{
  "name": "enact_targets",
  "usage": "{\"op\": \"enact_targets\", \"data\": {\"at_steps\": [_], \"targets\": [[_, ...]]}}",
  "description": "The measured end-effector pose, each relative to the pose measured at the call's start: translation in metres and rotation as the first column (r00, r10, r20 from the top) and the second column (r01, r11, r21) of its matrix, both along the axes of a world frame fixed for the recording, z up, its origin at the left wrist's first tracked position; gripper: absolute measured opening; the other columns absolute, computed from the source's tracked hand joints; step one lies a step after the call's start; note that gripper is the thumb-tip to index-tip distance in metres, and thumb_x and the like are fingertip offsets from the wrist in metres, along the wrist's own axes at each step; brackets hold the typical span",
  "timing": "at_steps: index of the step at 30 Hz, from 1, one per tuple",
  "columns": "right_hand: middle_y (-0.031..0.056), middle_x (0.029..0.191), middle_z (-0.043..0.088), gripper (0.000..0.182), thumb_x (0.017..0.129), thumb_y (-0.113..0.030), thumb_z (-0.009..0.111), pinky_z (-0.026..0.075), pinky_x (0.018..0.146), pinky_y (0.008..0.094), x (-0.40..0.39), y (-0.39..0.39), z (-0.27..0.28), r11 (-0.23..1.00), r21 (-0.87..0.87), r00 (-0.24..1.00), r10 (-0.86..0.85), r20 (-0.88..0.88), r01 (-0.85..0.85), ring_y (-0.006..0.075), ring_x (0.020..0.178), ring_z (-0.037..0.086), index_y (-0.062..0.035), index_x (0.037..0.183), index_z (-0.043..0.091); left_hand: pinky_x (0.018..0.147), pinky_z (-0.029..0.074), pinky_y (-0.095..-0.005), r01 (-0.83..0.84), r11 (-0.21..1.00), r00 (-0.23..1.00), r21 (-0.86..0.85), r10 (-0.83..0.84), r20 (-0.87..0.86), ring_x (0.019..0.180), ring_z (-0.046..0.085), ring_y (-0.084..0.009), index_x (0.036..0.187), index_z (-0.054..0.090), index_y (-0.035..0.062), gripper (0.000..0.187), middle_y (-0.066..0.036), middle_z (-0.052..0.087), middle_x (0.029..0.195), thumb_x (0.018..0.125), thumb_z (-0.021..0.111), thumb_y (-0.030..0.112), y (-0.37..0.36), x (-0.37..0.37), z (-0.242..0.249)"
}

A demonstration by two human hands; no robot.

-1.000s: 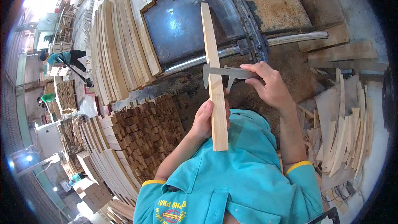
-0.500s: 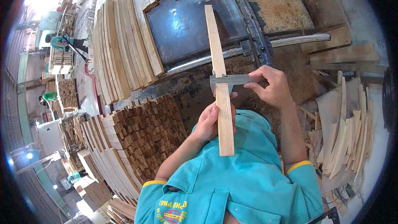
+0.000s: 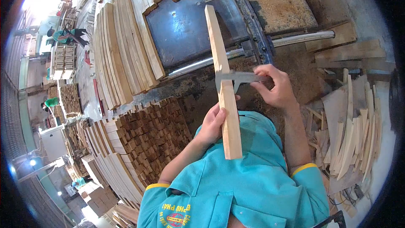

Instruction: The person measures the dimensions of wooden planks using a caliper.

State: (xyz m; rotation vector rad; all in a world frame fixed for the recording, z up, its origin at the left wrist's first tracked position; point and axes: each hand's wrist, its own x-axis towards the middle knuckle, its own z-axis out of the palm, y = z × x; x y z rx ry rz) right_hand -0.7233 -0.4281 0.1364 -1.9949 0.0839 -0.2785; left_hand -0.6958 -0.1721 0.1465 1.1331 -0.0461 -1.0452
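The strip of wood [image 3: 231,122] is pale, long, narrow and square-edged, with a faintly visible grain. Gripped in the left hand [image 3: 214,124] near its lower part, it is held lengthwise away from the body, its far end leaning slightly left. The grey metal caliper [image 3: 242,77], blurred, lies crosswise over it, jaws pointing toward the body, its other end pinched in the right hand [image 3: 276,88]; jaw contact is unclear.

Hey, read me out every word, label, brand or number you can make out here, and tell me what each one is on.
"PHU PHAT", upside down in yellow on the turquoise shirt; any accents are unclear.
Smaller yellow lettering curves round the globe logo below it: too small to read surely, as is the logo's own.
Caliper: any scale markings are too blurred to read.
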Motion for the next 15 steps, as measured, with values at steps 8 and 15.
{"op": "enact_targets", "data": {"at_steps": [8,15], "targets": [[0.0077,0.096,0.072,0.037,0.083,-0.007,0.079,0.052,0.076,0.0408,0.015,-0.016,0.017,0.954,-0.292,0.984,0.109,0.143,-0.063,0.0276,0.079,0.067,-0.0125,0.119,0.071,0.071,0.052,-0.0227,-0.037,0.975,0.993,0.218,0.011,0.119,0.080,0.062,-0.0056,0.120,0.050,0.0025,0.040,-0.001,0.062,0.092,0.100,0.071,0.031,-0.013,0.000,0.008],[0.0052,0.086,0.071,0.038,0.078,-0.013,0.084,0.051,0.072,0.0399,0.018,-0.019,0.015,0.913,-0.391,0.985,0.158,0.068,-0.119,0.0268,0.077,0.066,-0.0174,0.116,0.076,0.070,0.054,-0.0247,-0.036,0.966,0.984,0.255,-0.011,0.178,0.082,0.066,-0.0078,0.122,0.049,0.0003,0.044,-0.004,0.067,0.092,0.101,0.071,0.033,-0.013,0.003,0.010]]}}
